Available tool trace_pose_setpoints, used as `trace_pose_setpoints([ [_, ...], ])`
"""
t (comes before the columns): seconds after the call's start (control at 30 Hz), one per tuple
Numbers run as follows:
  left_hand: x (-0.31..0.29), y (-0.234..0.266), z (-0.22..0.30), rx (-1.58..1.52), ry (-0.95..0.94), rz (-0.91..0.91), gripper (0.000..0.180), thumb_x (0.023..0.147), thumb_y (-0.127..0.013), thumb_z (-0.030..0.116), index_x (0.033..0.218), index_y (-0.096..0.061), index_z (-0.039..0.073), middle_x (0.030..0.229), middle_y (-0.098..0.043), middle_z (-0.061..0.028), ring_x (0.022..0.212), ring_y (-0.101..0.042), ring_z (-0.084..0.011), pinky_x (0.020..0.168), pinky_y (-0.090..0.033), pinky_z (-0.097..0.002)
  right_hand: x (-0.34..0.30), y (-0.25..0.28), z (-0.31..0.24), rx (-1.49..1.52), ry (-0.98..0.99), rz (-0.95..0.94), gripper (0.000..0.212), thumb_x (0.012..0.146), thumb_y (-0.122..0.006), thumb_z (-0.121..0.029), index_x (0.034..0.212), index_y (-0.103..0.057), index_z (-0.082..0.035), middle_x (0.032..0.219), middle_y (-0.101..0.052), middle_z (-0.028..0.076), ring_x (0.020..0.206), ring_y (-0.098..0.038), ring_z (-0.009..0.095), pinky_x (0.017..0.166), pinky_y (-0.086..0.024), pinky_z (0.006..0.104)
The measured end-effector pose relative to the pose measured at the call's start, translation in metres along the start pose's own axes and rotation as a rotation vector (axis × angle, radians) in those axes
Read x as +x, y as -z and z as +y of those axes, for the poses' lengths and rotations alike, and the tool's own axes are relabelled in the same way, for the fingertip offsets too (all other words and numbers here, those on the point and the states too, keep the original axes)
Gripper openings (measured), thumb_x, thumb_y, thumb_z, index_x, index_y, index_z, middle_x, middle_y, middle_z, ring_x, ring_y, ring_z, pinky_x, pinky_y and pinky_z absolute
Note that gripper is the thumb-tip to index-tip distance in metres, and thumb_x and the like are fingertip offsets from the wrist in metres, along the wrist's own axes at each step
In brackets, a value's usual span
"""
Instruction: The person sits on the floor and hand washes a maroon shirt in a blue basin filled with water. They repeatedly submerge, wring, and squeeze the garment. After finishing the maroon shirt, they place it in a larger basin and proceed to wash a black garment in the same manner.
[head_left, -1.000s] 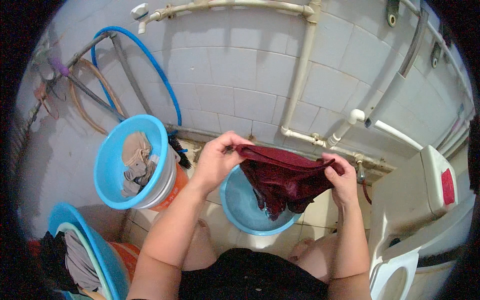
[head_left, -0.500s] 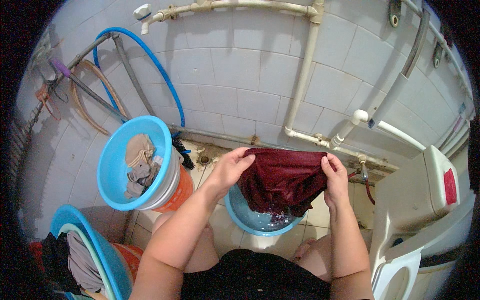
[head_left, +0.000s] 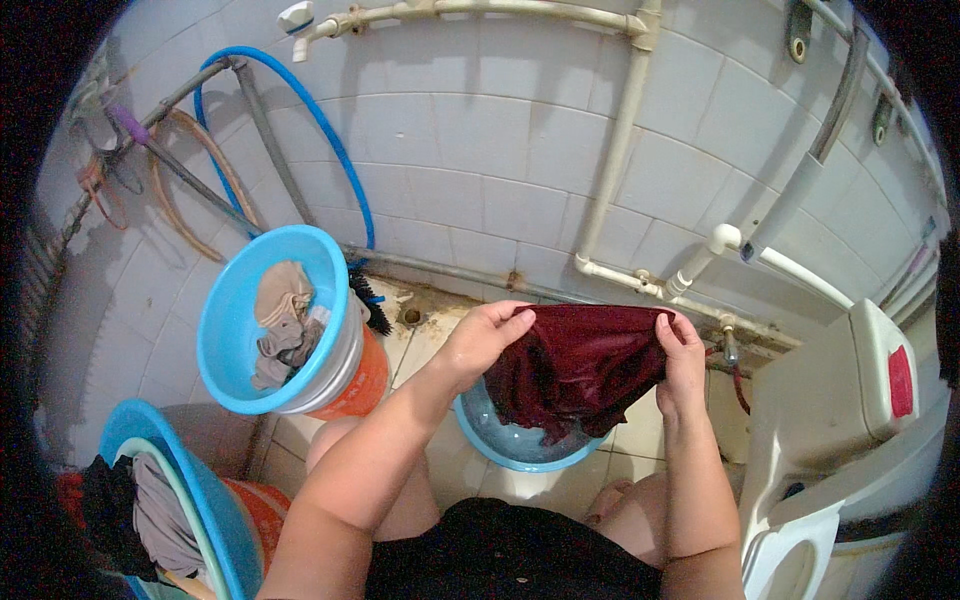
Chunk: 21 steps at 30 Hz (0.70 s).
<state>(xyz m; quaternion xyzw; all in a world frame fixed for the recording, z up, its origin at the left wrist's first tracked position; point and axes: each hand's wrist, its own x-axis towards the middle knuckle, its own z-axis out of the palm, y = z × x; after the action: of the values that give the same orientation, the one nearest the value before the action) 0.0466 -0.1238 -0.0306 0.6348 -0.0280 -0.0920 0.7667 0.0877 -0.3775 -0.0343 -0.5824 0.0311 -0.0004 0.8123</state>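
Observation:
A wet, dark maroon garment [head_left: 585,365] is stretched by its upper edge between my two hands. My left hand [head_left: 490,342] pinches its left corner, thumb on top. My right hand [head_left: 681,365] grips the right corner in the same way. The cloth hangs in folds over a round blue basin [head_left: 530,456] with water in it, which stands on the tiled floor between my legs. Its lower end droops close to the water; whether it touches, I cannot tell. The garment hides most of the basin.
On the left, a blue basin [head_left: 215,350] holding grey-beige clothes rests on an orange-and-white bucket [head_left: 362,380]. Nearer, another blue tub [head_left: 150,425] holds dark and grey clothes. A toilet [head_left: 830,400] stands on the right. Pipes [head_left: 612,150] and a blue hose [head_left: 335,150] run along the wall.
Both hands, still gripping the garment, have shifted slightly right and down in the picture. The splashing at the cloth's lower end has died down.

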Motion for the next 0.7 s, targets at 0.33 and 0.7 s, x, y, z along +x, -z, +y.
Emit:
trace_pose_setpoints([
  [0.33,0.008,0.005,-0.01,-0.071,-0.066,0.152,0.023,0.092,-0.047,0.011,0.108,-0.057,-0.003,0.098,-0.062,-0.0076,0.088,-0.058,-0.0138,0.081,-0.045,-0.0268,0.0,0.001,0.006,-0.168,0.019,-0.022,0.014,0.087,-0.059,-0.016,0.094,-0.063,-0.004,0.086,-0.063,0.002,0.076,-0.056,0.01,0.072,-0.044,0.0247],
  [0.7,0.016,0.009,-0.02,-0.041,-0.012,0.235,0.019,0.087,-0.058,0.013,0.099,-0.061,-0.001,0.091,-0.064,-0.0047,0.082,-0.057,-0.0126,0.078,-0.044,-0.0264,0.003,0.002,0.006,-0.129,-0.027,0.003,0.01,0.083,-0.064,-0.014,0.085,-0.063,-0.005,0.079,-0.061,0.0,0.071,-0.053,0.009,0.067,-0.042,0.0233],
])
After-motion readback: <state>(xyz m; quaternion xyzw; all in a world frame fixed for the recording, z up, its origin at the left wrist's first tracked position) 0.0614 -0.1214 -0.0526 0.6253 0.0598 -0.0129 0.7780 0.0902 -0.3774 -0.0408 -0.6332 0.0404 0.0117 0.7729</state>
